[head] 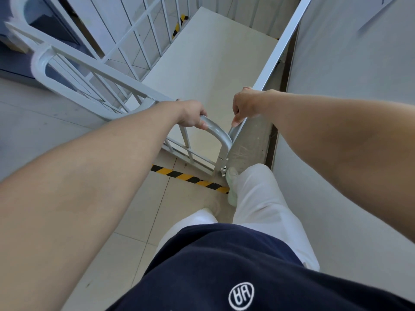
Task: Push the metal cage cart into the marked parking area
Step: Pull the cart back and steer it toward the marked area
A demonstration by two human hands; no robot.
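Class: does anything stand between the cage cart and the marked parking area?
Nothing visible does. The cage cart runs close along the wall, its near end at the striped floor tape; the floor beyond its far end is mostly hidden.

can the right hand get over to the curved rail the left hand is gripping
Probably yes. The right hand holds the side rail close by, and the bend of the curved rail beside the left hand is bare, with nothing between.

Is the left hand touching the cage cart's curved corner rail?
Touching. In the head view the left hand curls its fingers over the curved corner rail of the cage cart.
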